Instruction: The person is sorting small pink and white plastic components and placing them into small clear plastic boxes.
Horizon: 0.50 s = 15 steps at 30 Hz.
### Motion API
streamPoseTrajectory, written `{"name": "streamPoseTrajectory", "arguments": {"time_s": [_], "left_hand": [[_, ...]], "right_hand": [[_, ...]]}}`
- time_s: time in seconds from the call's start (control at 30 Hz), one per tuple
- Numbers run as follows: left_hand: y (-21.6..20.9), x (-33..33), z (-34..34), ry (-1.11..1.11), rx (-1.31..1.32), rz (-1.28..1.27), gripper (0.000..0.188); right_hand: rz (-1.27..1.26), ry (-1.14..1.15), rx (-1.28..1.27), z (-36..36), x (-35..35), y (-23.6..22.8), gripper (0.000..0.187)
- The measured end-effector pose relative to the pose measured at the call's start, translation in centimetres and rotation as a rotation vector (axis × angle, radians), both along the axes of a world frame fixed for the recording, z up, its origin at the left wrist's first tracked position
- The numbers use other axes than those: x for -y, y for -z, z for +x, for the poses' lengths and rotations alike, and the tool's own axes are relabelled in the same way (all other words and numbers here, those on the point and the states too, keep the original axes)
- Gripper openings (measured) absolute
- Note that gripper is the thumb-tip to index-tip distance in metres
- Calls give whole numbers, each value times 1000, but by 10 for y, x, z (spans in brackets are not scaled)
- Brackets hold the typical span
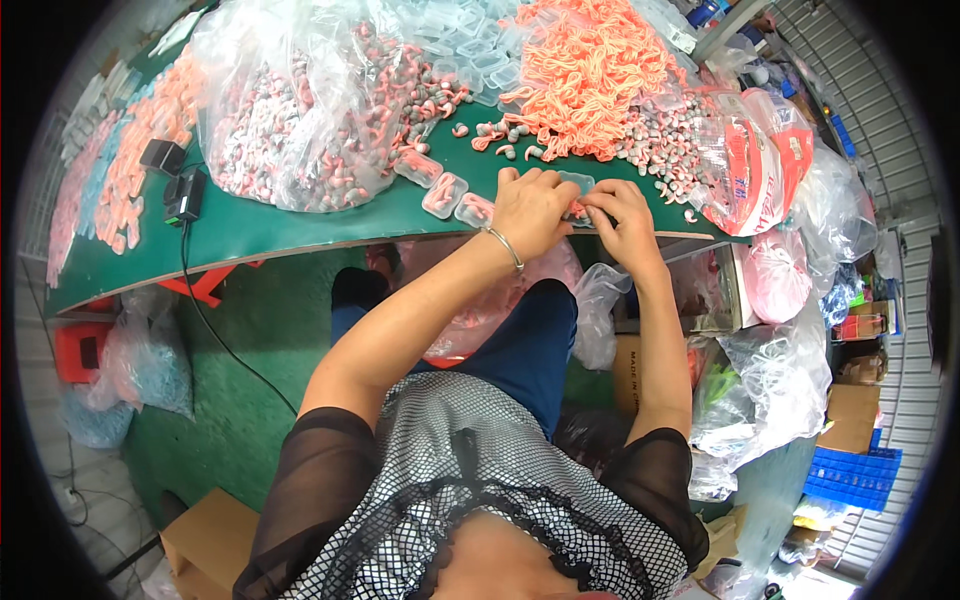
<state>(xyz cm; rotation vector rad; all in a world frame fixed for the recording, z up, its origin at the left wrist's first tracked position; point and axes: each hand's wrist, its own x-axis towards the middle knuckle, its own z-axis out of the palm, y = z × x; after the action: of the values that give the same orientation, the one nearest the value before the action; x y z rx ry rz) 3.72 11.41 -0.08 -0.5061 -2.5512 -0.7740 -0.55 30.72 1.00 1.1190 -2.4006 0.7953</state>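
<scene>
At the near edge of the green table, my left hand (534, 213) and my right hand (622, 222) work close together. A bit of orange cord (577, 210) shows between their fingertips, with my right thumb and fingers pinched on it. Behind the fingers lies a small clear plastic case (577, 181), partly hidden by my hands. My left fingers are curled; what they grip is mostly covered. Left of my hands, a row of clear cases stands with pink-orange pieces inside: one case (444, 196), another (474, 210) and a third (418, 168).
Past my hands lie a heap of orange cord loops (590, 75) and small grey-and-pink pieces (665, 150). A large clear bag (290, 120) of similar pieces stands left, near a black device with a cable (183, 195). Empty clear cases (475, 50) are piled behind.
</scene>
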Motion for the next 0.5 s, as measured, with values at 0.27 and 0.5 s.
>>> {"name": "streamPoseTrajectory", "arguments": {"time_s": [0.27, 0.5], "left_hand": [[-1, 1, 0, 21, 29, -62, 30], [-3, -2, 0, -10, 68, -26, 59]], "right_hand": [[-65, 125, 70, -11, 0, -2, 17], [-54, 152, 213, -27, 7, 5, 20]]}}
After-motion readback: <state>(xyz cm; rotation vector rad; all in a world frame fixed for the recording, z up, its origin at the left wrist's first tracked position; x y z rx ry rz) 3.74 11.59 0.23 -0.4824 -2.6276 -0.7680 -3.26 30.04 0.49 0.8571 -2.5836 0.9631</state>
